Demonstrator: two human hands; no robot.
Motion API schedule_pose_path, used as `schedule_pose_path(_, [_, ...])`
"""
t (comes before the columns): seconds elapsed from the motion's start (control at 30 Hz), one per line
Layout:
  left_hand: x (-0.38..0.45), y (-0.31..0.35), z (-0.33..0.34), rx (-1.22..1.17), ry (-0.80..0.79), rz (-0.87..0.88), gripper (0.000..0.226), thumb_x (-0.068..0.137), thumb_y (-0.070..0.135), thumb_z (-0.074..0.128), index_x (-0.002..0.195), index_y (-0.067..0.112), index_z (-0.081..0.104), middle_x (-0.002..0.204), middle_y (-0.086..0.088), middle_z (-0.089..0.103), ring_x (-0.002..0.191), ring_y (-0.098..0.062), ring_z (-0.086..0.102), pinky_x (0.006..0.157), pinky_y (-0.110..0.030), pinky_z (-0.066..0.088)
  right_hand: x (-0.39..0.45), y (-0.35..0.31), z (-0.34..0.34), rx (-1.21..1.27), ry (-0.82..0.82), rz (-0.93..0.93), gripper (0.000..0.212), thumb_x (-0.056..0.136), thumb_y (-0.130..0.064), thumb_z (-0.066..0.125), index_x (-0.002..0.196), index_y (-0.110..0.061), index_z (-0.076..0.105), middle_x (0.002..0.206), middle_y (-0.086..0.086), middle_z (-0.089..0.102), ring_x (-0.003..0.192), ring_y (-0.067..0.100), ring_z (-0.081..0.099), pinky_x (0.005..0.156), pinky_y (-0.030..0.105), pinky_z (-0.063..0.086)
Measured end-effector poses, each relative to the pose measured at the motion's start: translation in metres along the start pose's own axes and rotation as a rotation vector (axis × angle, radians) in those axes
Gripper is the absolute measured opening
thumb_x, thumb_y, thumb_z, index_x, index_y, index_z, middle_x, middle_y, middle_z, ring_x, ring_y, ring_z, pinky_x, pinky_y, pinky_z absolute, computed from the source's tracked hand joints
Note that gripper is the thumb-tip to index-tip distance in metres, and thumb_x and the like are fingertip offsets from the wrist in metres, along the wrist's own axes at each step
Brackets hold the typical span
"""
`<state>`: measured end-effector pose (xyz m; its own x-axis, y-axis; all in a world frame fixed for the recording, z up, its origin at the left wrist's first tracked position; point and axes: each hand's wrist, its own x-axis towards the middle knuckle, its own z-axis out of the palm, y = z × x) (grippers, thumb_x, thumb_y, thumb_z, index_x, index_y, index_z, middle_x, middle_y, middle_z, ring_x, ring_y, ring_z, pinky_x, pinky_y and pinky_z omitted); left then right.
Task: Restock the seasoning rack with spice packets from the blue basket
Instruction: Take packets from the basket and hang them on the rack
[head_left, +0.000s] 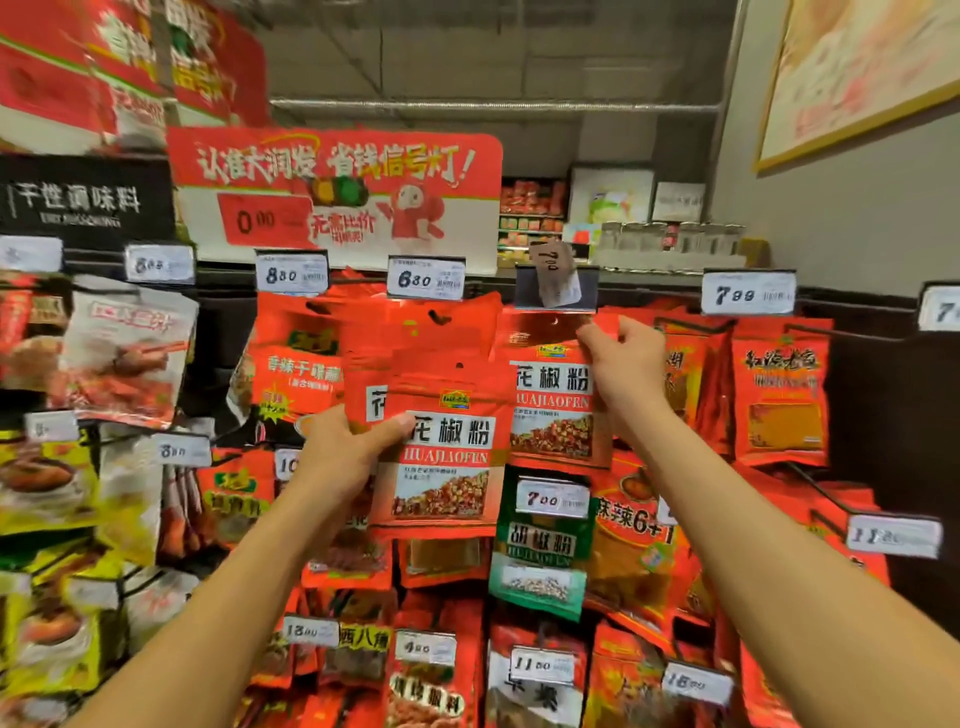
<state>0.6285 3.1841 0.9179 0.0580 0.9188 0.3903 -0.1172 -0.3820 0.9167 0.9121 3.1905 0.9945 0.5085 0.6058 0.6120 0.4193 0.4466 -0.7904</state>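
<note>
Several red spice packets (441, 452) are sitting fanned in the left hand (337, 457), its thumb pressing across the front one and its fingers curling behind the stack. Just up and to the right of that grip, the right hand (623, 364) is pinching the top corner of a matching packet (556, 405) hanging at the peg (555, 312), apparently seating it. Beyond both hands, the seasoning rack (857, 332) is looking well filled. Judging by the handful waiting, restocking is under way but unfinished. The blue basket is lying out of view.
</note>
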Motion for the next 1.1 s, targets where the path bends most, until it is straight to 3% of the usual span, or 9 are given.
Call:
schedule_pose_path(0.13, [0.004, -0.002, 0.007, 0.024, 0.003, 0.028, 0.001, 0.088, 0.017, 0.075, 0.088, 0.017, 0.075, 0.081, 0.001, 0.079, 0.070, -0.013, 0.076, 0.051, -0.018, 0.053, 0.004, 0.002, 0.009, -0.014, 0.034, 0.051, 0.035, 0.085, -0.027, 0.071, 0.055, -0.020, 0.054, 0.059, -0.001, 0.060, 0.059, 0.018, 0.054, 0.057, 0.042, 0.045])
schedule_pose_path(0.23, [0.007, 0.000, 0.013, 0.004, -0.053, 0.040, 0.006, 0.089, 0.017, 0.074, 0.095, 0.015, 0.073, 0.087, -0.001, 0.079, 0.076, -0.016, 0.077, 0.056, -0.018, 0.055, 0.007, 0.000, 0.011, -0.018, 0.038, 0.105, 0.034, 0.083, -0.027, 0.070, 0.053, -0.021, 0.054, 0.058, 0.003, 0.063, 0.058, 0.025, 0.060, 0.058, 0.040, 0.048])
schedule_pose_path(0.43, [0.013, 0.002, 0.028, -0.045, -0.066, 0.027, 0.003, 0.090, 0.015, 0.074, 0.093, 0.015, 0.074, 0.090, -0.004, 0.079, 0.081, -0.019, 0.077, 0.059, -0.021, 0.057, 0.012, -0.013, 0.013, -0.163, 0.052, 0.070, 0.034, 0.081, -0.030, 0.070, 0.052, -0.020, 0.055, 0.051, -0.009, 0.059, 0.053, 0.015, 0.056, 0.049, 0.027, 0.039])
schedule_pose_path(0.63, [0.011, 0.001, 0.034, -0.078, -0.054, -0.006, 0.002, 0.090, 0.014, 0.073, 0.090, 0.016, 0.074, 0.088, -0.004, 0.079, 0.078, -0.018, 0.076, 0.057, -0.020, 0.055, 0.011, -0.011, 0.012, -0.177, 0.036, 0.044, 0.033, 0.083, -0.030, 0.074, 0.059, -0.010, 0.062, 0.059, 0.001, 0.064, 0.058, 0.023, 0.057, 0.055, 0.038, 0.044])
schedule_pose_path(0.8, [0.006, 0.003, 0.041, -0.096, -0.072, -0.006, 0.005, 0.091, 0.014, 0.072, 0.094, 0.010, 0.073, 0.087, -0.005, 0.079, 0.076, -0.016, 0.076, 0.055, -0.019, 0.053, 0.013, -0.022, 0.024, -0.228, 0.072, 0.006, 0.036, 0.082, -0.031, 0.074, 0.054, -0.018, 0.056, 0.057, -0.008, 0.060, 0.055, 0.014, 0.051, 0.048, 0.029, 0.031])
schedule_pose_path(0.97, [0.001, 0.004, 0.039, -0.081, -0.065, -0.023, 0.010, 0.091, 0.016, 0.072, 0.100, 0.010, 0.072, 0.092, -0.005, 0.079, 0.082, -0.020, 0.077, 0.058, -0.020, 0.055, 0.010, -0.010, 0.014, -0.100, 0.036, 0.122, 0.039, 0.082, -0.026, 0.076, 0.051, -0.019, 0.053, 0.056, -0.004, 0.061, 0.057, 0.017, 0.055, 0.055, 0.031, 0.040])
schedule_pose_path(1.03, [0.000, 0.005, 0.038, -0.083, -0.051, -0.035, 0.009, 0.091, 0.016, 0.072, 0.099, 0.011, 0.072, 0.093, -0.005, 0.079, 0.083, -0.020, 0.076, 0.059, -0.021, 0.056, 0.014, -0.014, 0.015, -0.185, 0.033, 0.075, 0.038, 0.082, -0.023, 0.074, 0.051, -0.016, 0.053, 0.054, -0.004, 0.057, 0.055, 0.017, 0.049, 0.053, 0.032, 0.034])
schedule_pose_path(1.1, [-0.002, 0.006, 0.039, -0.088, -0.043, -0.055, 0.010, 0.092, 0.017, 0.072, 0.099, 0.011, 0.072, 0.094, -0.006, 0.079, 0.083, -0.021, 0.077, 0.059, -0.023, 0.057, 0.014, -0.021, 0.019, -0.255, 0.051, 0.038, 0.029, 0.082, -0.023, 0.071, 0.058, -0.011, 0.061, 0.059, -0.001, 0.062, 0.057, 0.018, 0.050, 0.051, 0.033, 0.036])
